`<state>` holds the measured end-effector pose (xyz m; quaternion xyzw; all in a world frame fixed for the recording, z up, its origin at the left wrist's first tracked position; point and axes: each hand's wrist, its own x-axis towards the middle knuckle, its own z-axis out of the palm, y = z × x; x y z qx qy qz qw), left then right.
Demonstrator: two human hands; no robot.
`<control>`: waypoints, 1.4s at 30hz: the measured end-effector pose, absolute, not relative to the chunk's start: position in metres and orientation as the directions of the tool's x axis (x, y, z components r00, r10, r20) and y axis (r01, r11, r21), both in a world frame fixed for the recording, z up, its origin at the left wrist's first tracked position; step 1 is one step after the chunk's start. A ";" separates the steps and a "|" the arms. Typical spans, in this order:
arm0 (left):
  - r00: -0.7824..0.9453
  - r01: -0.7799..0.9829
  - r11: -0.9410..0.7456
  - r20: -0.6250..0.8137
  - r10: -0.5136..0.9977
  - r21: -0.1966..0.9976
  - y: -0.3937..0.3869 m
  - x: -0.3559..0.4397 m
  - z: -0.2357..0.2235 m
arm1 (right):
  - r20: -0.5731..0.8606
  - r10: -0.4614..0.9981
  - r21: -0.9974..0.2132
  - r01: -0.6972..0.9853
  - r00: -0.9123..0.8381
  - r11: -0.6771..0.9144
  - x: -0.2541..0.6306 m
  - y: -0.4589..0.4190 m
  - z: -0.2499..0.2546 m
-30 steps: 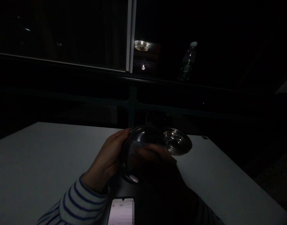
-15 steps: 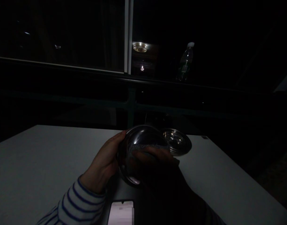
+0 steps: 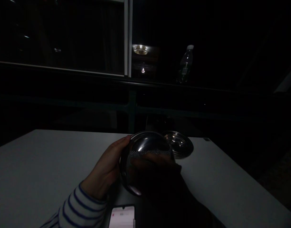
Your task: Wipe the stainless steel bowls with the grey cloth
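Observation:
A shiny metal bowl (image 3: 148, 141) is tilted up over the table, its rounded outer side facing me. My left hand (image 3: 109, 163) grips its left rim, thumb along the edge. Against the bowl's outer side my right hand (image 3: 157, 172) presses a cloth (image 3: 178, 167), seen as a dark corner by the knuckles; deep shadow hides most of it and the fingertips. A textured band crosses the bowl just above those fingers. Behind, to the right, more metal bowls (image 3: 180, 144), apparently a nested stack, stand upright on the white table (image 3: 64, 164).
A phone (image 3: 123, 217) with a lit screen lies near the table's front, below the held bowl. A plastic bottle (image 3: 185, 65) with a white cap stands on the dark ledge beyond the table. A window frame (image 3: 128, 38) rises at the back.
My right hand, with the cloth, has moved slightly down over the bowl's outer side, exposing more shiny metal above it. The left hand keeps its hold. The view has shifted slightly.

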<state>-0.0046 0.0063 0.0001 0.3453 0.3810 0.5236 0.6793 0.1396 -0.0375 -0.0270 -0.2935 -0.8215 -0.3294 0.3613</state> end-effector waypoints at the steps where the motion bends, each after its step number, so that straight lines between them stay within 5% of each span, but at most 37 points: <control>1: 0.161 -0.441 0.199 -0.141 0.977 0.875 0.007 -0.005 -0.001 | 0.795 0.234 0.322 0.716 -0.560 0.620 0.137 -0.038 -0.028; 10: 0.241 -0.420 0.189 -0.093 0.966 0.888 0.005 -0.004 -0.002 | 0.765 0.479 0.174 0.853 -0.432 0.492 0.168 -0.027 -0.010; 16: 0.211 -0.428 0.195 -0.112 0.971 0.883 0.006 -0.006 -0.003 | 0.783 0.331 0.256 0.759 -0.526 0.599 0.143 -0.031 -0.023; 24: 0.170 -0.398 0.159 -0.098 0.981 0.903 0.004 -0.007 0.004 | 0.754 0.505 0.117 0.843 -0.419 0.525 0.177 -0.019 -0.011; 31: 0.207 -0.377 0.151 -0.075 0.976 0.914 0.002 -0.004 0.002 | 0.753 0.385 0.208 0.748 -0.533 0.630 0.156 -0.026 -0.016; 38: 0.113 -0.368 0.140 -0.105 0.988 0.919 0.002 -0.007 0.006 | 0.765 0.488 0.104 0.829 -0.420 0.550 0.175 -0.015 -0.016; 42: 0.139 -0.381 0.145 -0.098 0.985 0.913 0.004 -0.003 0.000 | 0.758 0.420 0.176 0.777 -0.499 0.605 0.159 -0.019 -0.025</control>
